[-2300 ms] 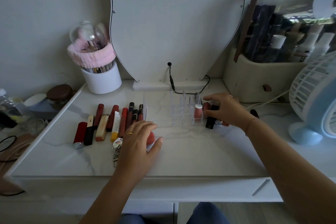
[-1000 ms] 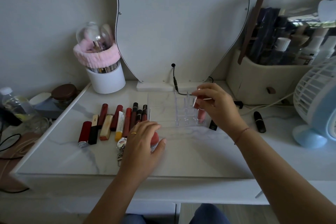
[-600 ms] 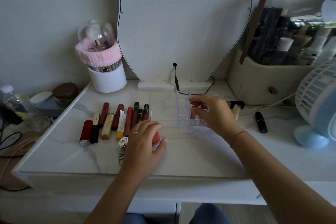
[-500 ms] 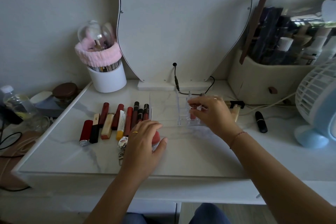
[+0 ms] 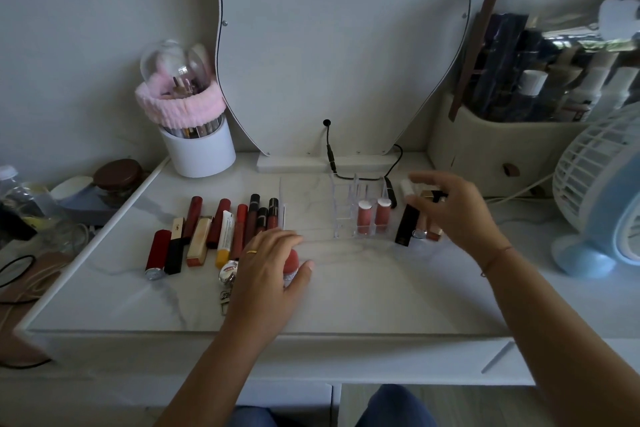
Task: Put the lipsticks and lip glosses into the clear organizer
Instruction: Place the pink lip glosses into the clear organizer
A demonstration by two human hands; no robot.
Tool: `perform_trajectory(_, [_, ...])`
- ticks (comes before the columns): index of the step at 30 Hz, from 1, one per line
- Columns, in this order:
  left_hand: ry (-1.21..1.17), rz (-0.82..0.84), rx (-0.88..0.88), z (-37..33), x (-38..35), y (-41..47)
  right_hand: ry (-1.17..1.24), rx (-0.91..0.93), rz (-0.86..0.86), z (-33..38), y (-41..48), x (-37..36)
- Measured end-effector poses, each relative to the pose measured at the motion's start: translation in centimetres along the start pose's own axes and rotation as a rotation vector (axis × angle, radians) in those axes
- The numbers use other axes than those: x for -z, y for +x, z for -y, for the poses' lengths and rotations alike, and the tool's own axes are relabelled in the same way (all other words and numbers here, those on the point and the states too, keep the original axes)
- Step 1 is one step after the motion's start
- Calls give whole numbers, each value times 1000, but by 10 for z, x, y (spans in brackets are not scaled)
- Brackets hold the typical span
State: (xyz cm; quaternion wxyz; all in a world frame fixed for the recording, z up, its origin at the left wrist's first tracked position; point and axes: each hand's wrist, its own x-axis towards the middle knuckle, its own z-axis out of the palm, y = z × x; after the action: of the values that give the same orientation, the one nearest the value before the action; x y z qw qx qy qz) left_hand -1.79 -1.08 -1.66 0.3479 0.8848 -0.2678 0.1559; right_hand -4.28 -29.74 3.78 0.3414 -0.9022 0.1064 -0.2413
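Observation:
The clear organizer stands mid-table with two pink white-capped lip glosses upright in its front right slots. My right hand hovers just right of it, fingers spread over a small pile: a black lipstick, a pink gloss and a blurred white-capped tube at my fingertips. A row of red, black and beige lipsticks and glosses lies at the left. My left hand is cupped palm-down over a red round-topped container.
A white brush cup with a pink headband stands at the back left. The mirror and its cable are behind the organizer. A beige cosmetics case and a fan are at the right. A keyring lies by my left hand.
My right hand set a second pink gloss into the organizer, let go, and moved right over the pile. My left hand stayed on the red-topped container.

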Motion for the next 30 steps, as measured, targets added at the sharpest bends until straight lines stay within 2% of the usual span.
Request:
perform_trajectory(4, [2,-2,-5,1,0,0,12,-120,223,-20,-7,8])
perform_trajectory(8, [1,-1,3,2,0,0,-227,-69,219,-27,-8,2])
perform_trajectory(12, [9,2,4,0,0,0,-315,-60,232,-28,-6,0])
perform_trajectory(17, [8,7,15,-1,2,0,-136,-16,158,-29,-6,5])
perform_trajectory(21, [0,10,18,-2,1,0,-52,94,84,-11,-4,12])
perform_trajectory(30, [10,-13,-5,-1,1,1,6,254,160,52,10,-9])
